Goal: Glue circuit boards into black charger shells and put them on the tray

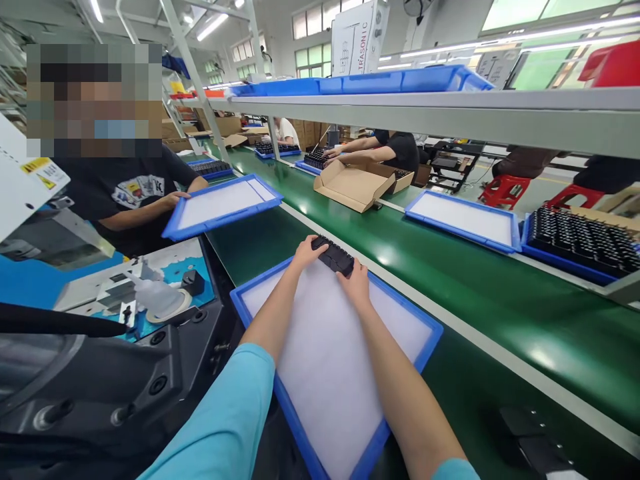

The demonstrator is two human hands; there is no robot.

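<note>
A short row of black plastic parts [334, 255] lies at the far edge of a blue-rimmed tray [411, 381] with a white lining. My left hand [307, 252] is closed on the row's left end, and my right hand [356, 283] grips its right end. Between the two hands the parts sit side by side in line. Their exact kind cannot be made out. Both forearms reach across the white lining, hiding some of it.
Left of me stands a machine [165, 373] with a bottle [157, 297] on its bed. A co-worker [125, 193] holds another blue tray [225, 203]. Along the green conveyor [450, 280] are an open carton [350, 183], a lined tray [463, 220] and a tray of black parts [583, 240].
</note>
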